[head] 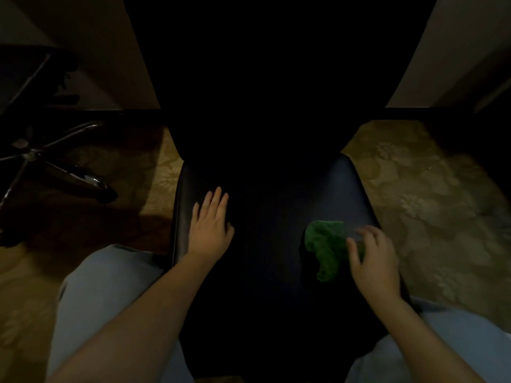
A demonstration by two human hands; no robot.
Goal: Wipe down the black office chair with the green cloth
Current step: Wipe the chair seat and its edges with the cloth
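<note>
Now the right hand [376,261] has its fingers curled over the right edge of the green cloth [325,244], gripping it, though the fingertips are blurred. The cloth lies bunched on the right part of the black office chair [271,205] seat, touching it. The left hand [211,228] rests flat on the seat's left part, fingers straight, holding nothing. Light trouser legs [105,286] flank the seat's near edge. Patterned carpet [414,189] lies on both sides of the chair, and another chair's metal star base [36,156] stands well to its left.

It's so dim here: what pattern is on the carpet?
Pale floral pattern on tan carpet, clearest in head view.
</note>
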